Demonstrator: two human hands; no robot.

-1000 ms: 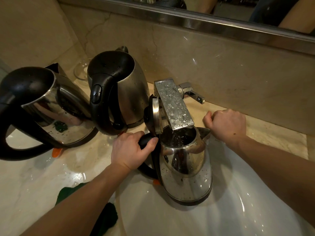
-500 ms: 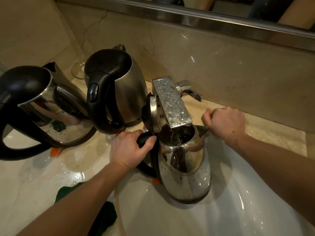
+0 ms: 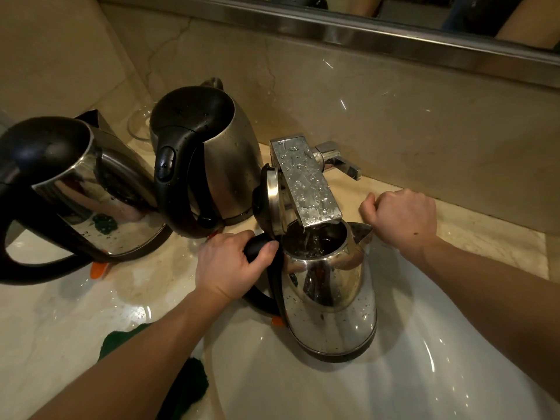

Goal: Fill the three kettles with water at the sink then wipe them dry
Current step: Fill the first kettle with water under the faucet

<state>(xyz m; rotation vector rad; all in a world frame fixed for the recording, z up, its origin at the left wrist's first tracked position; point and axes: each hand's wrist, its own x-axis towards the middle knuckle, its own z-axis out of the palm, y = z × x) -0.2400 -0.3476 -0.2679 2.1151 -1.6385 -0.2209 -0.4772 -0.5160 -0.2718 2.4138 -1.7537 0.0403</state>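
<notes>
Left hand [image 3: 230, 265], grip clenched on the black handle [image 3: 257, 247] of the steel kettle [image 3: 330, 313] under the faucet [image 3: 306, 183]; wet, slick, likely heavy with water, so lift by that handle. Right hand [image 3: 403, 219], grip an empty fist

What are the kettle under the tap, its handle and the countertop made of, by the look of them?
The kettle: likely polished stainless steel; mirror-bright, reflective, beaded with droplets. Its handle: smooth black, probably plastic; soft dull sheen. The countertop: glossy beige stone, seemingly marble, perhaps imitation; faint veins and wet reflections.
</notes>
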